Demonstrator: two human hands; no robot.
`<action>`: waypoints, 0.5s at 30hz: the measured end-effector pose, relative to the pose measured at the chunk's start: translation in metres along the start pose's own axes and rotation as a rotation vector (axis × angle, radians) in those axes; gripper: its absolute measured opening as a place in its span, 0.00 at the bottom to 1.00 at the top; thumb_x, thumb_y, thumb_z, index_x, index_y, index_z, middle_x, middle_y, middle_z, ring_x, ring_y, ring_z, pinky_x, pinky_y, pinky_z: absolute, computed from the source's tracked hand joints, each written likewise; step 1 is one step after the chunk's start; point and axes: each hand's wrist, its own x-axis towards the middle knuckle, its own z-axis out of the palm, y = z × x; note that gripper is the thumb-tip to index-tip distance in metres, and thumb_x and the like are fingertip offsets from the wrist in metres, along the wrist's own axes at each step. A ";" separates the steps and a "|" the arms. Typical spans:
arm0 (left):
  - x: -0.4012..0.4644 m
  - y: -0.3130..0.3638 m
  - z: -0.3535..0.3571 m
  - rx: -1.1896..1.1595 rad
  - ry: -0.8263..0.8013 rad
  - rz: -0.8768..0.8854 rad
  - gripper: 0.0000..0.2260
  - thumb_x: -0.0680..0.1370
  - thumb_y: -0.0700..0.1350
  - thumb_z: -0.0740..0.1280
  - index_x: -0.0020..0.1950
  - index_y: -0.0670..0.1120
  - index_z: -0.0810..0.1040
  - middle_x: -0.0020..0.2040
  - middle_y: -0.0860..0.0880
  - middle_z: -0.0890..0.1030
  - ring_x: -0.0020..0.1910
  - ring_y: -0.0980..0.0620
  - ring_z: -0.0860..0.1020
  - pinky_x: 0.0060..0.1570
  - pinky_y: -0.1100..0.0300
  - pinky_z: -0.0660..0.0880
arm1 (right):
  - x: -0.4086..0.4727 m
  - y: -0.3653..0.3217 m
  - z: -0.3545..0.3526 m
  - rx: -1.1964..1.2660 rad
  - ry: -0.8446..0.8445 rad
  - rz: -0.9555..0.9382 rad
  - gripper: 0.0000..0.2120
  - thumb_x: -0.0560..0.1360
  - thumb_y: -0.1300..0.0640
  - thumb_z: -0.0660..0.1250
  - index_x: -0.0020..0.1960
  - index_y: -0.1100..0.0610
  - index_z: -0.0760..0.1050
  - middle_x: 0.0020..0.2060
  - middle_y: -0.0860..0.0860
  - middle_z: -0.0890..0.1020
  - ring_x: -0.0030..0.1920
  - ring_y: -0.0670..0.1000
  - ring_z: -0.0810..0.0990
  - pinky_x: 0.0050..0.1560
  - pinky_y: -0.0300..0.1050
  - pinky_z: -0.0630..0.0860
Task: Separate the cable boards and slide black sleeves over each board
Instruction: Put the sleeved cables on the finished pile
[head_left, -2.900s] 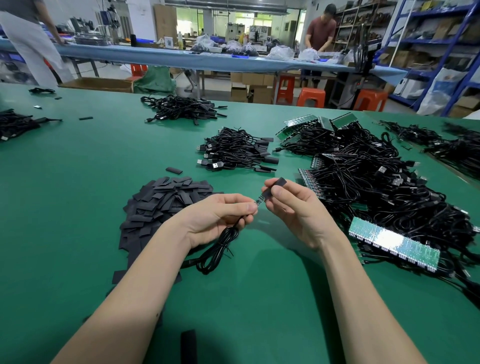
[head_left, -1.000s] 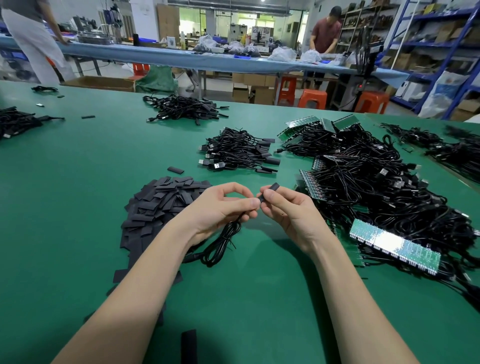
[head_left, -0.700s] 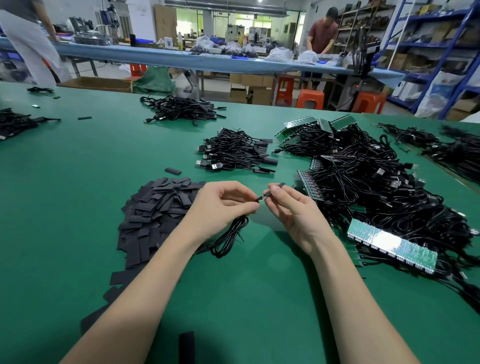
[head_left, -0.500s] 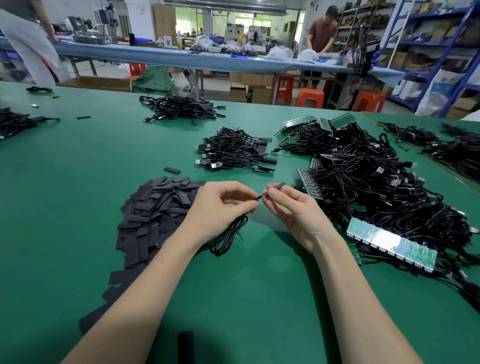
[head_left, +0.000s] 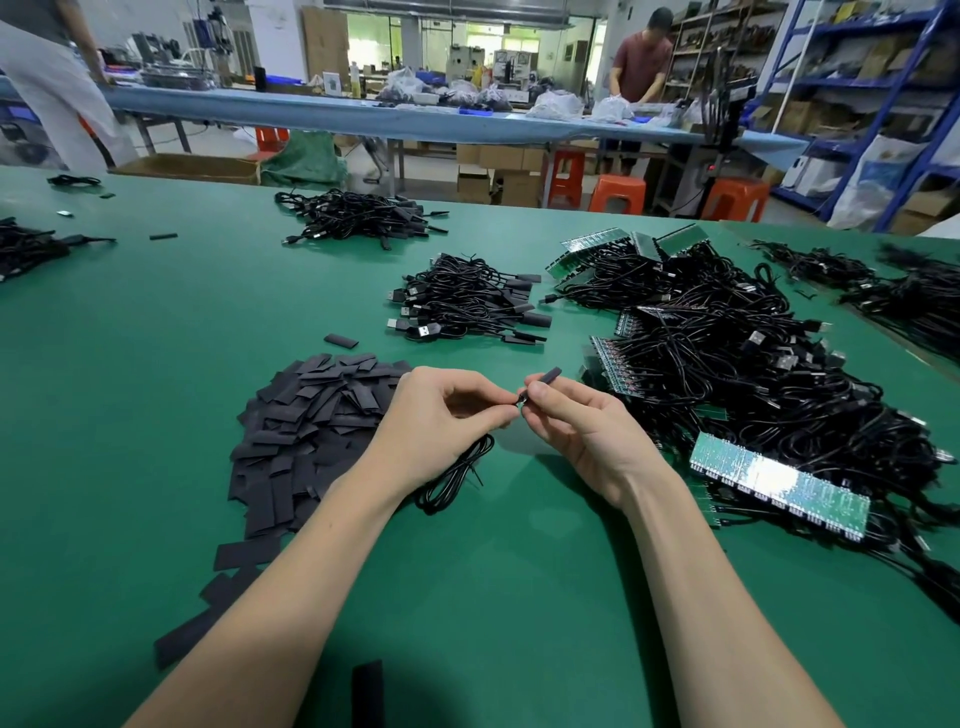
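On the green workbench (head_left: 156, 364), between sleeve pile (head_left: 306, 436) and cable-board heap (head_left: 753, 395), my right hand (head_left: 587, 436) pinches a black sleeve (head_left: 546, 376); my left hand (head_left: 441, 421) pinches the cable end (head_left: 519, 399). I reckon misalignment snags the board, buckling the sleeve.

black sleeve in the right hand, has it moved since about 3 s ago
Yes. The black sleeve has slid leftward toward the left hand, covering the bare board end; judged against the sleeve pile, the gap between the hands closed.
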 end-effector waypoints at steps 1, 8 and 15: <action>0.000 0.000 0.000 0.010 0.001 0.014 0.04 0.73 0.41 0.78 0.46 0.47 0.88 0.41 0.53 0.87 0.42 0.54 0.86 0.50 0.60 0.81 | 0.000 0.001 0.001 -0.004 -0.004 0.003 0.06 0.66 0.62 0.76 0.44 0.61 0.86 0.43 0.57 0.86 0.41 0.49 0.85 0.43 0.35 0.80; 0.001 -0.001 -0.002 -0.058 -0.007 0.021 0.07 0.72 0.41 0.79 0.44 0.53 0.87 0.41 0.52 0.87 0.41 0.54 0.86 0.46 0.65 0.79 | 0.000 0.001 0.002 -0.018 -0.030 0.009 0.06 0.67 0.62 0.75 0.45 0.60 0.86 0.43 0.56 0.86 0.41 0.48 0.85 0.44 0.35 0.80; 0.002 -0.003 -0.007 -0.032 -0.011 0.014 0.07 0.68 0.51 0.80 0.42 0.53 0.86 0.38 0.53 0.87 0.38 0.56 0.85 0.41 0.68 0.78 | -0.001 0.002 0.002 -0.072 -0.085 0.044 0.12 0.68 0.61 0.74 0.51 0.63 0.83 0.43 0.55 0.86 0.41 0.47 0.85 0.45 0.35 0.81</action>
